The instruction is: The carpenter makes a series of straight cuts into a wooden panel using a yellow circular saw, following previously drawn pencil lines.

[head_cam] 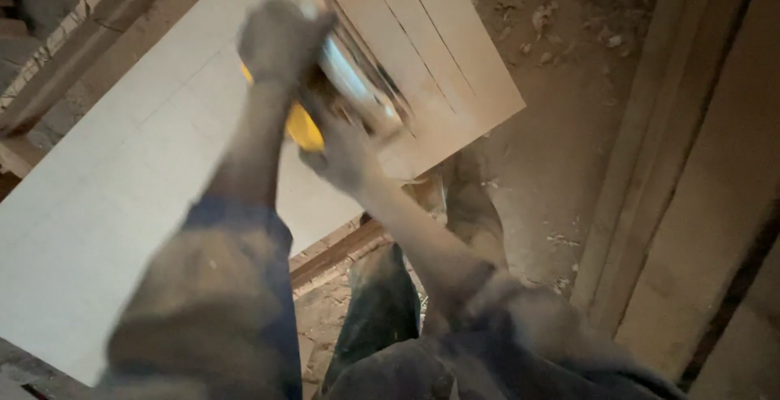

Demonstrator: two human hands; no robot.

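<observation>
Below me is a dusty dirt floor [561, 123] littered with wood chips, with pale planks [674, 172] leaning along the right side. A large pale board [122, 180] lies across the space in front of me, its far end marked with straight parallel cut lines. On that far end sits a power saw [349, 83] with a yellow body and a shiny metal guard, blurred in the picture. My left hand [280, 38] is closed around the top of the saw, on its far side. My right hand [345, 152] grips the saw's near end, fingers wrapped round it, just beside the yellow part. Both hands touch the tool, with the saw between them. My dusty trouser legs [382, 302] show under the board's edge.
</observation>
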